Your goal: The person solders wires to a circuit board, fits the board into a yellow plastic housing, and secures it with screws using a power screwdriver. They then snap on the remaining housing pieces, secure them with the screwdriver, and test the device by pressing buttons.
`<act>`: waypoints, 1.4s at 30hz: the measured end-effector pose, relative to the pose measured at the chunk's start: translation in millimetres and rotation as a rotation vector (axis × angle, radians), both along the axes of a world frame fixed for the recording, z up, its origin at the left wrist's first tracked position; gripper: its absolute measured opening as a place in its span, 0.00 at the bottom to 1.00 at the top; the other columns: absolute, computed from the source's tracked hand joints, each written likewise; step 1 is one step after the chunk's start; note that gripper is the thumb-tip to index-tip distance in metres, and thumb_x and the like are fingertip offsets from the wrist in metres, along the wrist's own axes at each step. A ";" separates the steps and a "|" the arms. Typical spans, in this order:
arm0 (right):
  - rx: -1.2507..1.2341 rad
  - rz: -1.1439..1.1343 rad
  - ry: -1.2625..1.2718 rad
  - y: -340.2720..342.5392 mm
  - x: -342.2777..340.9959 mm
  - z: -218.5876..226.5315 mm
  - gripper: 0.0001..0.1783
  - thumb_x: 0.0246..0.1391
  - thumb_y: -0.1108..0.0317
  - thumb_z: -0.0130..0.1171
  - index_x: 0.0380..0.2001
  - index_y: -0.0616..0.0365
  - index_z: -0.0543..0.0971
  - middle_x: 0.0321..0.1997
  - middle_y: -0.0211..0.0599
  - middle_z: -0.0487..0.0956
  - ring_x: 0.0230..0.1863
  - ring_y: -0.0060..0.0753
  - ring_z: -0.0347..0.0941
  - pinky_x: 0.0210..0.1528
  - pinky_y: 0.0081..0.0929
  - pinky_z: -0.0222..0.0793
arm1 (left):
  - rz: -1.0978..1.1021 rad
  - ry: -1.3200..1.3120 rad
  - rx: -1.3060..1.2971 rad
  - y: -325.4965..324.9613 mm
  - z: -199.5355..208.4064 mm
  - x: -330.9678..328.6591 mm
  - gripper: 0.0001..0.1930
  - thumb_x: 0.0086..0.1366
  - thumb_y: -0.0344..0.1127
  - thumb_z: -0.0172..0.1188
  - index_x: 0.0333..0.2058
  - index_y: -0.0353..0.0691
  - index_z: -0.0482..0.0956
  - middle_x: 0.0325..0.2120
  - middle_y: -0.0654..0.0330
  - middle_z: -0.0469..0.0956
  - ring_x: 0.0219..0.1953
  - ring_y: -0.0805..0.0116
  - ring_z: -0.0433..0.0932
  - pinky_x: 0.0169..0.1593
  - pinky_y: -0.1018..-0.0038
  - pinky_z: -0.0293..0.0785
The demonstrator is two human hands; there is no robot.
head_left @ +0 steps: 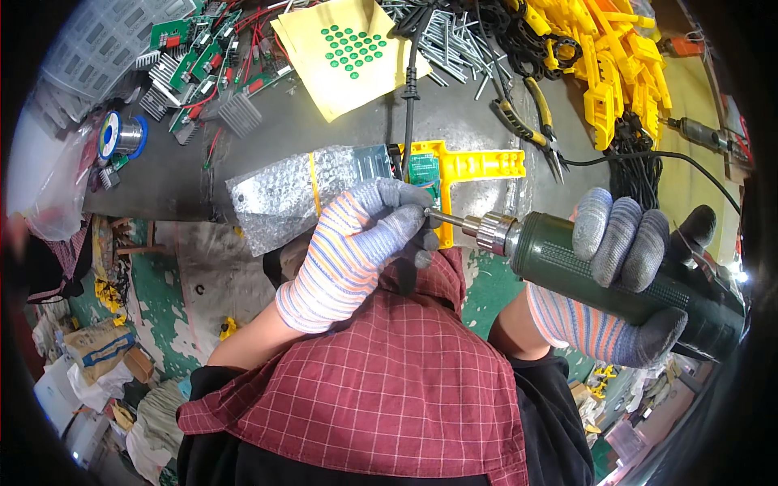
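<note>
My right hand (624, 251), in a striped glove with grey fingertips, is wrapped round a dark green electric screwdriver (559, 251). Its bit (450, 218) points left, toward my left hand (365, 235). That hand, gloved alike, pinches with thumb and forefinger at the bit's tip; a tiny metal piece there is too small to name. Just beyond these fingers lies a yellow plastic housing (486, 164) with a green circuit board (424, 172) in it. Against its left side sits a bubble-wrapped part (275, 198) with a yellow band round it, partly hidden by my left hand.
Behind lie circuit boards with heat sinks (190, 69), a yellow sheet with green round stickers (340, 89), metal rods (454, 44), pliers (543, 121) and piled yellow housings (616, 65). A solder spool (126, 136) stands left. A black cable (410, 97) hangs over the work.
</note>
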State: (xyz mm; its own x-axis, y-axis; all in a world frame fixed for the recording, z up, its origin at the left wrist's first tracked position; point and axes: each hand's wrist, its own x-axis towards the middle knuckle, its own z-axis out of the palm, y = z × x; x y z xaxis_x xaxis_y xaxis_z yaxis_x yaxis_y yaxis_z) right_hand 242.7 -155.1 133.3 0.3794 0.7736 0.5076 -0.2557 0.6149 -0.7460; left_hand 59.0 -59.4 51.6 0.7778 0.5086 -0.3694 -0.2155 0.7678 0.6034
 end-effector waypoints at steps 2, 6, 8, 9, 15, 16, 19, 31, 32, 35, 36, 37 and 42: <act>0.019 0.016 -0.011 3.5 0.9 -2.9 0.40 0.57 0.45 0.60 0.67 0.54 0.64 0.32 0.26 0.68 0.39 0.30 0.63 0.45 0.35 0.71 | -0.011 0.016 0.047 0.1 -2.9 -0.8 0.09 0.71 0.27 0.54 0.48 0.33 0.76 0.33 0.59 0.81 0.33 0.73 0.80 0.38 0.77 0.78; 0.054 0.021 -0.036 5.9 2.9 -6.5 0.42 0.58 0.45 0.59 0.69 0.55 0.60 0.32 0.26 0.67 0.38 0.29 0.63 0.44 0.33 0.69 | -0.033 0.064 0.085 0.0 -4.7 1.1 0.10 0.73 0.31 0.54 0.48 0.36 0.76 0.33 0.56 0.80 0.33 0.68 0.79 0.38 0.72 0.77; 0.071 0.026 -0.049 6.9 3.6 -7.4 0.43 0.58 0.46 0.58 0.70 0.56 0.59 0.31 0.26 0.67 0.37 0.29 0.63 0.43 0.32 0.68 | -0.072 0.088 0.162 2.2 -3.8 0.4 0.09 0.73 0.31 0.53 0.48 0.36 0.76 0.34 0.56 0.80 0.34 0.68 0.80 0.40 0.74 0.78; 0.079 0.029 -0.055 7.0 3.9 -8.8 0.44 0.59 0.46 0.57 0.71 0.56 0.58 0.31 0.26 0.66 0.37 0.29 0.63 0.43 0.32 0.67 | -0.073 0.086 0.161 3.3 -2.6 0.1 0.09 0.73 0.31 0.53 0.48 0.36 0.76 0.34 0.56 0.80 0.34 0.68 0.80 0.40 0.74 0.78; 0.056 -0.083 -0.086 2.0 -2.4 -18.4 0.44 0.60 0.46 0.56 0.72 0.56 0.56 0.31 0.27 0.66 0.35 0.29 0.62 0.43 0.31 0.66 | -0.106 0.246 0.293 13.3 9.9 -15.6 0.12 0.69 0.28 0.56 0.50 0.34 0.75 0.37 0.56 0.81 0.33 0.70 0.82 0.40 0.76 0.79; 0.038 -0.104 -0.086 0.9 -4.4 -21.9 0.43 0.60 0.47 0.56 0.72 0.56 0.57 0.31 0.28 0.66 0.35 0.29 0.62 0.42 0.31 0.66 | 0.030 0.374 0.707 10.4 -0.9 -21.4 0.15 0.66 0.27 0.57 0.51 0.35 0.75 0.39 0.54 0.81 0.34 0.65 0.82 0.40 0.74 0.79; 0.037 -0.173 -0.131 4.7 -9.4 -33.7 0.42 0.60 0.47 0.57 0.71 0.54 0.59 0.30 0.29 0.67 0.33 0.29 0.64 0.36 0.33 0.64 | 0.019 0.476 1.369 35.9 5.7 -24.3 0.26 0.56 0.27 0.61 0.56 0.46 0.76 0.49 0.49 0.77 0.47 0.50 0.79 0.48 0.60 0.77; -0.204 -0.255 -0.344 5.5 -17.5 -54.8 0.29 0.55 0.43 0.62 0.43 0.61 0.75 0.25 0.32 0.70 0.27 0.33 0.70 0.34 0.36 0.66 | -0.357 0.554 1.951 61.7 -21.4 12.5 0.29 0.45 0.33 0.70 0.51 0.53 0.80 0.62 0.46 0.66 0.60 0.42 0.69 0.62 0.51 0.65; -0.201 -0.258 -0.352 5.3 -17.7 -56.0 0.29 0.55 0.43 0.62 0.44 0.60 0.75 0.24 0.32 0.70 0.27 0.33 0.70 0.34 0.36 0.66 | -0.358 0.540 1.964 62.4 -21.8 12.2 0.29 0.45 0.34 0.71 0.51 0.53 0.80 0.62 0.47 0.66 0.60 0.42 0.69 0.62 0.51 0.65; -0.186 -0.266 -0.375 4.9 -17.6 -57.4 0.29 0.55 0.45 0.63 0.48 0.56 0.74 0.24 0.31 0.71 0.26 0.33 0.70 0.32 0.35 0.67 | -0.360 0.541 1.952 62.1 -21.5 13.2 0.29 0.45 0.34 0.71 0.51 0.53 0.80 0.63 0.47 0.66 0.60 0.42 0.69 0.62 0.52 0.66; -0.180 -0.268 -0.383 5.1 -17.4 -58.2 0.29 0.55 0.45 0.64 0.49 0.55 0.74 0.24 0.31 0.71 0.26 0.33 0.70 0.32 0.35 0.67 | -0.360 0.540 1.950 61.8 -22.1 13.7 0.29 0.45 0.34 0.71 0.51 0.53 0.80 0.63 0.47 0.66 0.60 0.42 0.69 0.62 0.52 0.66; -0.174 -0.272 -0.391 5.2 -17.3 -59.0 0.29 0.55 0.46 0.64 0.51 0.54 0.73 0.23 0.31 0.71 0.25 0.33 0.70 0.31 0.35 0.67 | -0.361 0.550 1.947 61.3 -22.6 14.1 0.29 0.45 0.35 0.71 0.50 0.53 0.80 0.63 0.48 0.66 0.59 0.42 0.70 0.61 0.52 0.66; -0.144 -0.278 -0.432 6.7 -17.7 -61.6 0.31 0.54 0.48 0.66 0.57 0.49 0.72 0.22 0.30 0.72 0.24 0.33 0.71 0.29 0.35 0.67 | -0.392 0.589 1.909 60.1 -23.5 13.5 0.28 0.45 0.35 0.71 0.49 0.54 0.81 0.63 0.48 0.67 0.57 0.43 0.71 0.59 0.53 0.67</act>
